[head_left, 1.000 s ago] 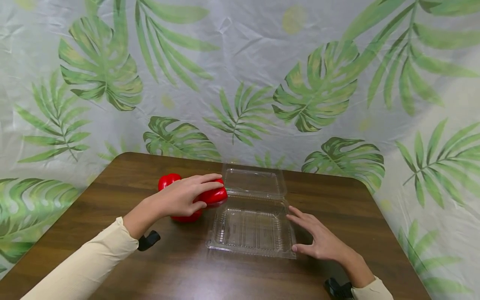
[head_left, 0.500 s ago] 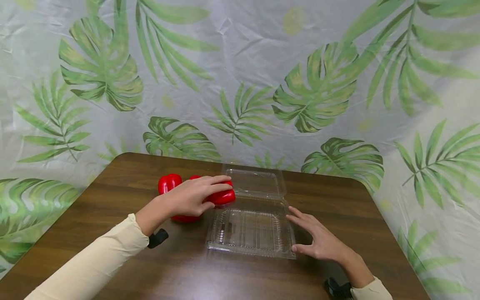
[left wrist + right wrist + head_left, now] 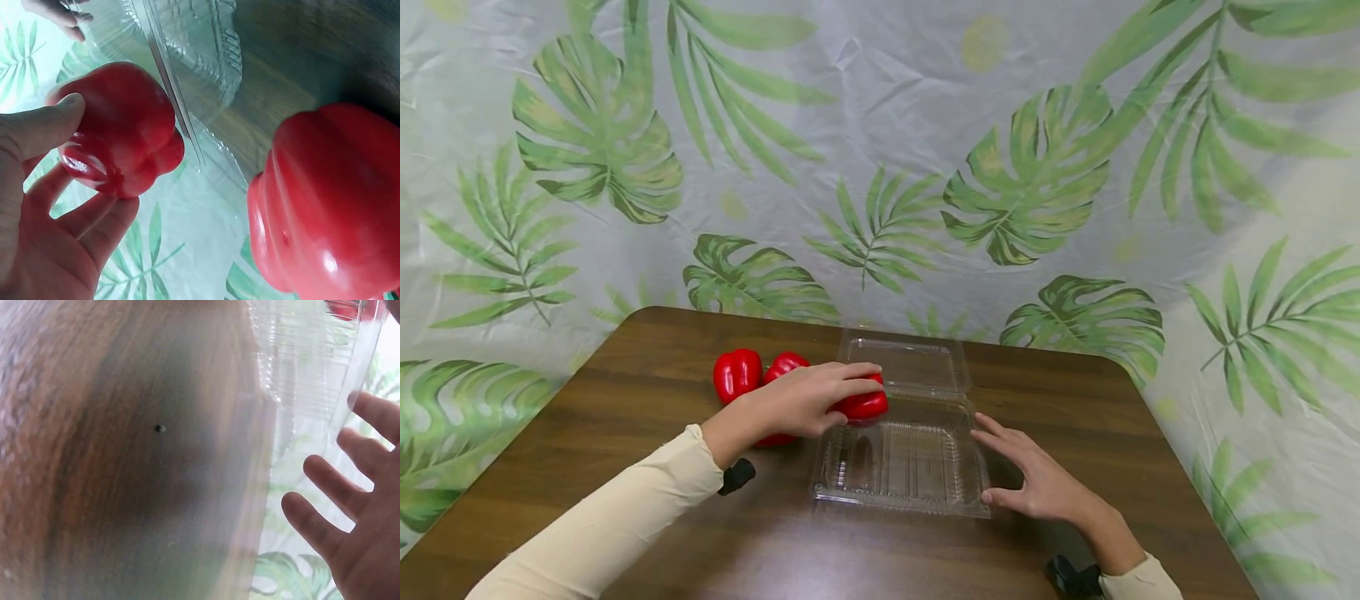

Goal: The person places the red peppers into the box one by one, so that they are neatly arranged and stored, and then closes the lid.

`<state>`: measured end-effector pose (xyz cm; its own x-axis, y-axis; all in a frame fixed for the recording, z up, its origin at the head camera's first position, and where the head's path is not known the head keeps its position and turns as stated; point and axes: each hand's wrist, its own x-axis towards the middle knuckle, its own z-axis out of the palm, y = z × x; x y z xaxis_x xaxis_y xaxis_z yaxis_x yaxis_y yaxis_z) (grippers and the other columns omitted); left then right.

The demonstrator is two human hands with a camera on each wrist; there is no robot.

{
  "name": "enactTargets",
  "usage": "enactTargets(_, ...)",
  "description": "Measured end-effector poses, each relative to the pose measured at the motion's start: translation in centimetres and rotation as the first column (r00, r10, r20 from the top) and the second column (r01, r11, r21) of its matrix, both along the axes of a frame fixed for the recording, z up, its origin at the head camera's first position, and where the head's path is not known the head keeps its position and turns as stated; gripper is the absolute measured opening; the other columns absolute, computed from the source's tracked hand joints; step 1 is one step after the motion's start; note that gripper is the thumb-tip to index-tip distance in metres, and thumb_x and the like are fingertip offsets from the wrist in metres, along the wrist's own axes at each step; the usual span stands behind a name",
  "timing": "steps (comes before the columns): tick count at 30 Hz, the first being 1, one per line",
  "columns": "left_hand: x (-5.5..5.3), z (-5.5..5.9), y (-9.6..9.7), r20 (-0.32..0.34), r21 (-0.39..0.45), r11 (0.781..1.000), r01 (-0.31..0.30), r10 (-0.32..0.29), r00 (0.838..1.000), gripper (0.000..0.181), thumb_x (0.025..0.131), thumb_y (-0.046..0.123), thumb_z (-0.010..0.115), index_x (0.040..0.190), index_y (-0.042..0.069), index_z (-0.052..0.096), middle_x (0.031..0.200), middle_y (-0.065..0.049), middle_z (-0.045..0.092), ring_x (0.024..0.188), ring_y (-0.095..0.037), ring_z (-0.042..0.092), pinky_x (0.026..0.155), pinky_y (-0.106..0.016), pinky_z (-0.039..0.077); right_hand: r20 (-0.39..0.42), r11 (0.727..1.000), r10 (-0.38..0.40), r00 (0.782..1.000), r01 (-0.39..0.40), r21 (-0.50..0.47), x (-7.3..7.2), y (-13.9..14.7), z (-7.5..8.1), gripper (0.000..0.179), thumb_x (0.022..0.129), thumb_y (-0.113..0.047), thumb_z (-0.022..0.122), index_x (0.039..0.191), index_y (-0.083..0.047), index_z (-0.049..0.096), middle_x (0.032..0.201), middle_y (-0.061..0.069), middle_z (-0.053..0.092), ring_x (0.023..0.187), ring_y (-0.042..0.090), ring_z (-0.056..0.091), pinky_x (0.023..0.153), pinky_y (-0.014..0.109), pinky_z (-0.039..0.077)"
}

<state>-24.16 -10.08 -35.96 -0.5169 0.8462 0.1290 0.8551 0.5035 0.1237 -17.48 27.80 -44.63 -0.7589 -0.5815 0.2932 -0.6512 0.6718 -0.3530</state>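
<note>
My left hand point(image 3: 808, 400) grips a red bell pepper point(image 3: 125, 131), thumb on one side and fingers on the other. In the head view that pepper hangs over the left back part of a clear plastic clamshell container point(image 3: 917, 467), whose lid point(image 3: 906, 364) lies folded back behind it. On the right, my right hand point(image 3: 1037, 475) has its fingers spread at the container's right edge. The right wrist view shows those fingers point(image 3: 325, 481) straight beside the clear wall. Whether they touch it, I cannot tell.
More red bell peppers stand left of the container: one at the back left point(image 3: 737, 375), another beside it point(image 3: 785, 364), and one mostly hidden under my left wrist. All rest on a brown wooden table point(image 3: 655, 375). A leaf-patterned cloth point(image 3: 880, 125) hangs behind.
My left hand has carried the red bell pepper rightward, from beside the container to over its left part. The peppers behind it show more. My right hand has stayed in place.
</note>
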Motion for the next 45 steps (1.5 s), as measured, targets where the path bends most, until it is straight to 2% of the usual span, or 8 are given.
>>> enactTargets(11, 0.0, -1.1, 2.0, -0.006, -0.031, 0.998, 0.047, -0.047, 0.999, 0.061, 0.088, 0.014, 0.071, 0.145, 0.018, 0.050, 0.157, -0.006, 0.042, 0.133, -0.027, 0.054, 0.100, -0.046, 0.054, 0.027, 1.000, -0.014, 1.000, 0.014, -0.003, 0.1, 0.1, 0.1, 0.075, 0.081, -0.036, 0.078, 0.144, -0.006, 0.050, 0.156, 0.020, 0.040, 0.133, 0.038, 0.048, 0.095, 0.060, 0.046)
enactTargets(18, -0.1, -2.0, 2.9, 0.011, -0.036, 0.998, 0.056, -0.055, 0.998, 0.061, 0.088, 0.014, 0.072, 0.144, 0.018, 0.050, 0.156, -0.006, 0.043, 0.135, -0.028, 0.053, 0.100, -0.047, 0.054, 0.082, 1.000, -0.024, 0.996, 0.025, -0.017, 0.3, 0.0, 0.1, 0.075, 0.083, -0.038, 0.076, 0.146, -0.007, 0.049, 0.158, 0.018, 0.037, 0.137, 0.043, 0.045, 0.098, 0.068, 0.043)
enactTargets(23, -0.3, -2.9, 3.5, 0.011, -0.058, 0.996, 0.071, -0.070, 0.997, 0.060, 0.088, 0.015, 0.071, 0.144, 0.020, 0.050, 0.156, -0.006, 0.043, 0.135, -0.027, 0.053, 0.102, -0.046, 0.053, 0.087, 1.000, -0.020, 0.996, 0.021, -0.021, 0.4, 0.0, 0.2, 0.074, 0.084, -0.037, 0.076, 0.146, -0.007, 0.048, 0.158, 0.020, 0.037, 0.137, 0.044, 0.045, 0.096, 0.068, 0.044)
enactTargets(28, -0.4, -3.5, 3.8, 0.013, -0.063, 0.996, 0.067, -0.066, 0.998, 0.059, 0.089, 0.014, 0.070, 0.144, 0.020, 0.050, 0.157, -0.005, 0.043, 0.135, -0.026, 0.054, 0.105, -0.045, 0.051, 0.099, 1.000, -0.013, 0.995, 0.015, -0.020, 0.3, 0.0, 0.2, 0.074, 0.084, -0.036, 0.076, 0.146, -0.006, 0.048, 0.158, 0.020, 0.036, 0.137, 0.045, 0.044, 0.097, 0.069, 0.043)
enactTargets(34, -0.7, -3.7, 3.7, 0.019, -0.054, 0.998, 0.045, -0.044, 0.999, 0.060, 0.089, 0.014, 0.070, 0.145, 0.020, 0.050, 0.158, -0.004, 0.042, 0.136, -0.026, 0.053, 0.105, -0.044, 0.051, 0.099, 1.000, -0.009, 0.995, 0.011, -0.024, 0.1, 0.0, 0.3, 0.075, 0.083, -0.037, 0.076, 0.145, -0.005, 0.048, 0.158, 0.021, 0.036, 0.137, 0.046, 0.044, 0.098, 0.070, 0.042)
enactTargets(45, -0.8, -4.8, 4.0, 0.040, -0.037, 0.998, 0.058, -0.057, 0.998, 0.059, 0.089, 0.014, 0.070, 0.145, 0.020, 0.050, 0.159, -0.003, 0.040, 0.139, -0.025, 0.049, 0.108, -0.045, 0.048, 0.107, 1.000, -0.015, 0.994, 0.018, -0.020, 0.1, 0.0, 0.2, 0.075, 0.083, -0.037, 0.076, 0.146, -0.006, 0.048, 0.159, 0.020, 0.036, 0.138, 0.046, 0.044, 0.099, 0.070, 0.041)
